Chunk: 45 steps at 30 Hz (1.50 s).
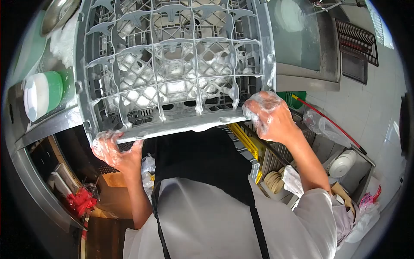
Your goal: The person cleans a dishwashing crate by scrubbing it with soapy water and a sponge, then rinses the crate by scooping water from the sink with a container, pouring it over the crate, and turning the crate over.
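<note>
A grey plastic dishwasher rack (181, 126), divided into square compartments with a lattice base, fills the upper middle of the head view. White suds cling to its dividers and rims. My left hand (115, 152), foamy across the fingers, is closed around the rack's near left corner. At the near right corner, my right hand (269, 115) grips the rim with curled fingers, its knuckles covered in lather. The fingertips of my right hand are partly hidden. No dishes are visible in the rack.
Right of the rack is a metal sink (330, 47) holding cloudy water. A green and white container (43, 96) stands on the left counter, below a metal bowl (59, 16). Lower right are a red-handled stick (330, 124) and white dishes (343, 163).
</note>
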Motion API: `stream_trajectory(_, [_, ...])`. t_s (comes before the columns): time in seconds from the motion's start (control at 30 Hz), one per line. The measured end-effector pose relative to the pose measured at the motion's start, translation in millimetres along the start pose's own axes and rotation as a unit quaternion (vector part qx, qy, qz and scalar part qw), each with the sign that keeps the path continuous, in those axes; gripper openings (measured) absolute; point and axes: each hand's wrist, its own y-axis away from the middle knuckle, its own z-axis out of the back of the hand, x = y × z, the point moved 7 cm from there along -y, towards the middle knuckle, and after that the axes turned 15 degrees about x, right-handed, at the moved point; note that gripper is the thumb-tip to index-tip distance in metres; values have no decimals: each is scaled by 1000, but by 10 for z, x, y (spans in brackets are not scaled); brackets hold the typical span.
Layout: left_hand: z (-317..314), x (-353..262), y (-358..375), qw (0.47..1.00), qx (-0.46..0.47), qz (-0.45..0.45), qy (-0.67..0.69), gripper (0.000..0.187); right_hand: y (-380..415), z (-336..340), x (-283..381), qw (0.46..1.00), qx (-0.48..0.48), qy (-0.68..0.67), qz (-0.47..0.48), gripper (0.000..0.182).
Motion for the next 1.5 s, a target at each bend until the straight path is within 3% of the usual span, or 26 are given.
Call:
stream_trajectory(0.23, [19, -8, 12, 1000, -1, 0, -11, 48, -232, 4, 319, 989, -110, -86, 52, 39])
stream_trajectory(0.33, [61, -33, 8, 1000, -3, -1, -16, 48, -437, -52, 506, 980, -56, -181, 59, 42])
stream_trajectory(0.43, [87, -64, 25, 999, -16, -8, -34, 49, -484, 6, 670, 962, -117, -213, 121, 38])
stream_trajectory(0.53, [110, -108, 35, 999, -11, 17, -41, 49, -459, 126, 620, 903, -202, -353, 138, 36])
stream_trajectory(0.63, [83, -131, 74, 997, 33, 43, -53, 62, -377, 254, 719, 869, -318, -361, 117, 35])
stream_trajectory(0.7, [93, -218, 71, 996, 33, 49, -68, 68, -436, 281, 913, 861, -309, -370, 160, 40])
stream_trajectory(0.77, [60, -316, 99, 997, 45, 28, -54, 73, -510, 285, 1027, 808, -299, -465, 203, 38])
stream_trajectory(0.8, [86, -402, 89, 998, 34, 14, -57, 72, -503, 333, 1035, 824, -288, -454, 181, 38])
stream_trajectory(0.83, [152, -466, 77, 998, 19, 8, -63, 72, -626, 289, 1033, 796, -334, -454, 219, 42])
stream_trajectory(0.9, [283, -571, 26, 997, 29, 20, -62, 72, -920, 79, 909, 746, -242, -591, 188, 45])
stream_trajectory(0.97, [345, -584, 7, 998, 33, -4, -52, 74, -1086, 62, 919, 504, -164, -819, 220, 43])
stream_trajectory(1.03, [379, -585, -47, 996, 81, -4, -44, 85, -1171, 211, 916, 525, -74, -834, 151, 40])
stream_trajectory(1.1, [333, -493, -49, 996, 72, -44, -33, 87, -1329, 361, 980, 557, -23, -806, 199, 48])
stream_trajectory(1.13, [360, -481, -82, 995, 91, -45, -11, 88, -1440, 510, 1075, 566, -49, -784, 251, 48])
stream_trajectory(1.2, [358, -480, -158, 990, 135, -27, 27, 89, -1731, 717, 1257, 711, -104, -640, 270, 49])
stream_trajectory(1.3, [257, -423, -254, 978, 205, -33, 33, 94, -2297, 1010, 1809, 880, -221, -331, 262, 52])
stream_trajectory(1.37, [230, -394, -287, 978, 198, -53, 42, 100, -2332, 1375, 2481, 918, -173, -246, 259, 50])
stream_trajectory(1.5, [157, -356, -338, 966, 244, -67, 56, 99, -3009, 1605, 3643, 890, -248, -44, 379, 46])
